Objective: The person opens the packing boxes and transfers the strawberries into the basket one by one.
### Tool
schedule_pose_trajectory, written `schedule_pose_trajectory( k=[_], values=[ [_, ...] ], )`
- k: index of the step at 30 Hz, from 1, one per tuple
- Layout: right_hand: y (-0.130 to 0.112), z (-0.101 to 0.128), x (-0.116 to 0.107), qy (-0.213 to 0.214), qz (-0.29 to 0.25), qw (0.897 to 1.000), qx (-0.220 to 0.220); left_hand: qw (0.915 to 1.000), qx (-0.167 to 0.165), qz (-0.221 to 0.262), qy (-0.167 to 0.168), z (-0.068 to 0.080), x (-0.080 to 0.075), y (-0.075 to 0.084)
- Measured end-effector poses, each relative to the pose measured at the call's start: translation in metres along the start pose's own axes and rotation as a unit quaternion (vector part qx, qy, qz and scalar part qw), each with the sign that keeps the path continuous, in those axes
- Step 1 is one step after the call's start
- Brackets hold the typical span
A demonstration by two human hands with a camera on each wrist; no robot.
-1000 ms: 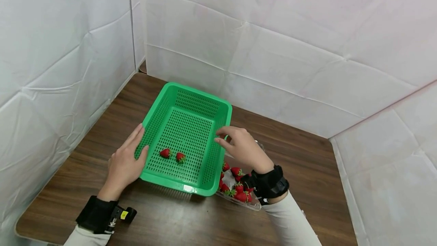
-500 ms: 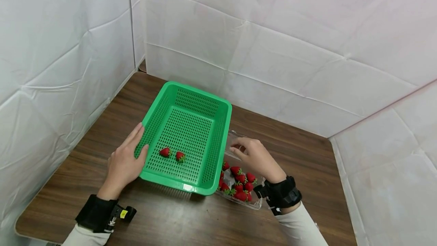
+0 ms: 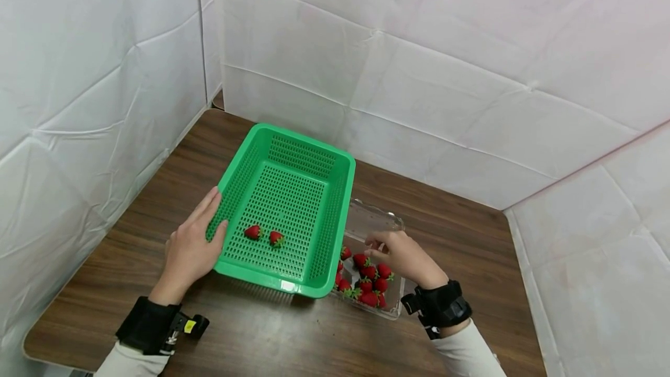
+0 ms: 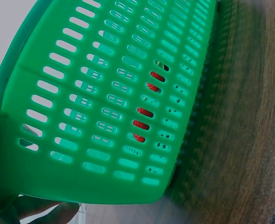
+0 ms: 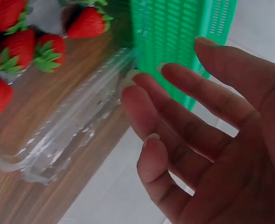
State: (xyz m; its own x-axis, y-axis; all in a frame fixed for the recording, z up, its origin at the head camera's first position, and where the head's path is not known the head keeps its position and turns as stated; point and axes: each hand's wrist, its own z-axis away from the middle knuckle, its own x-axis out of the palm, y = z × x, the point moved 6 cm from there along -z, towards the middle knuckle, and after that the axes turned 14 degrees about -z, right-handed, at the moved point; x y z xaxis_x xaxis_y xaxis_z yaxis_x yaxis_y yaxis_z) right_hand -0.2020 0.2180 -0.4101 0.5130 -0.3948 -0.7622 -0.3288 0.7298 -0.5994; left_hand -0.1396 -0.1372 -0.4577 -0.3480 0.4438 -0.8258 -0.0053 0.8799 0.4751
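Observation:
A green slotted basket (image 3: 285,153) sits on the brown table (image 3: 460,231) with two strawberries (image 3: 253,233) on its floor. My left hand (image 3: 191,246) grips its left wall, fingers along the outside and thumb over the rim; the wall (image 4: 105,93) fills the left wrist view. Right of the basket lies an open clear clamshell (image 3: 374,220) holding several strawberries (image 3: 366,287). My right hand (image 3: 398,252) hovers over them with relaxed, spread fingers (image 5: 184,88), and it holds nothing. The berries (image 5: 21,44) and the clear tray (image 5: 67,135) show below that hand.
White sheet walls (image 3: 445,74) close in the table on the left, back and right. Bare wood shows right of the clamshell and along the front edge (image 3: 272,342). Black camera straps sit on both wrists.
My right hand left the basket's right rim and drew back and down to hover over the clamshell's strawberries. The left hand and the basket stayed still.

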Motion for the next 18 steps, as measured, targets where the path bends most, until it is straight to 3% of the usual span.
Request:
schedule_pose_trajectory(
  k=[8,18],
  values=[
    [0.026,0.008,0.011,-0.01,0.007,0.999,0.042,1.0,0.003,0.001,0.005,-0.001,0.0,0.0],
    [0.036,0.008,0.022,-0.022,0.013,0.997,0.074,1.0,0.001,0.002,0.0,-0.001,0.001,0.0]
  ],
)
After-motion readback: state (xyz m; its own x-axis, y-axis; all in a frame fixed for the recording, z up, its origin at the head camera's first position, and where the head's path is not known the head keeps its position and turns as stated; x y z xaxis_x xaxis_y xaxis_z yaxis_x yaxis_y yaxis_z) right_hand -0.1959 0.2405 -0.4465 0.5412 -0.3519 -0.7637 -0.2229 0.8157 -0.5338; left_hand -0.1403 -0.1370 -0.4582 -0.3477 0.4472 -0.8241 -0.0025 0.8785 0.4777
